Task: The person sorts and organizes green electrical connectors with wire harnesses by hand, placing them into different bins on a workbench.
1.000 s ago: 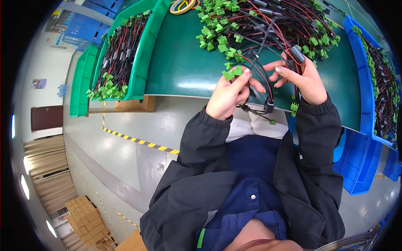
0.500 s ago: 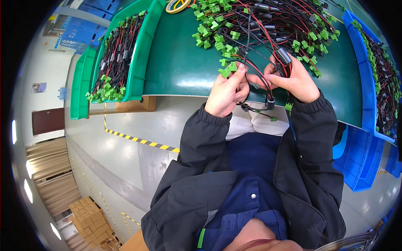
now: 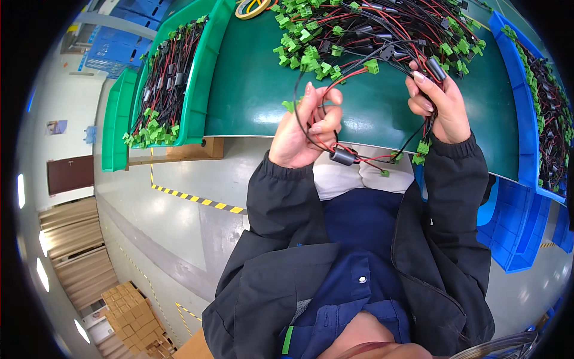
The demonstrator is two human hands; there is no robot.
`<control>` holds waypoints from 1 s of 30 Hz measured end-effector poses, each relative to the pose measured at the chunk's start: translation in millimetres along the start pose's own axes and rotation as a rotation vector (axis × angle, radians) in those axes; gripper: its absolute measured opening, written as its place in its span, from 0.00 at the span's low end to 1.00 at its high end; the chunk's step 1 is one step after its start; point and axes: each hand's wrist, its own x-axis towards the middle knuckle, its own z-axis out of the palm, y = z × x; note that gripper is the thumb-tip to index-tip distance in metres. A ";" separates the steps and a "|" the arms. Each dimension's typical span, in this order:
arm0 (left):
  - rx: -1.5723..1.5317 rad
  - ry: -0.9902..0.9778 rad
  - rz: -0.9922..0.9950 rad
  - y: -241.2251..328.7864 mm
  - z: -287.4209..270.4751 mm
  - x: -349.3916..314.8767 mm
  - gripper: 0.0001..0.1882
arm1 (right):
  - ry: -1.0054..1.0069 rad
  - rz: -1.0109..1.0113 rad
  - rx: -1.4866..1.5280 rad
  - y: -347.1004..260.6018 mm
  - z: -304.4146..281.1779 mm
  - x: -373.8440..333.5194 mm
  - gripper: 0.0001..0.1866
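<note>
My left hand [image 3: 306, 128] is closed round a red-and-black wire harness. Its black cylindrical ferrite core [image 3: 342, 157] hangs below the fingers, and a green connector [image 3: 371, 66] sticks out toward the pile. Farther right, my right hand [image 3: 445, 107] grips the wires of more harness. Another dark ferrite core [image 3: 436, 69] shows above its fingers, while green connectors [image 3: 423, 148] dangle beneath the wrist. Both hands are over the front of the green table [image 3: 251, 107]. Beyond them lies a tangled pile of wire harnesses [image 3: 371, 36] with green connectors.
On the left, a green bin [image 3: 206, 72] holds harnesses laid lengthwise. A blue bin [image 3: 525, 137] full of harnesses stands at the right edge. A tape roll [image 3: 252, 7] lies at the back. Below the table at right are blue crates [image 3: 511, 230].
My hands have moved apart: the left one left and slightly nearer, the right one rightward. A ferrite core has swung left beneath my left hand, with its wires.
</note>
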 end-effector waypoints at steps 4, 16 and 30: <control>0.068 0.051 0.073 18.1 -7.4 -11.6 0.16 | -0.045 0.033 -0.191 -8.5 -1.9 -11.3 0.14; -0.283 -0.478 0.314 33.6 -5.7 -21.5 0.14 | -0.084 0.069 -0.260 -2.5 31.4 -18.0 0.15; -0.268 0.035 0.367 9.5 9.6 -9.4 0.12 | -0.249 0.040 -0.081 11.8 59.6 -38.0 0.21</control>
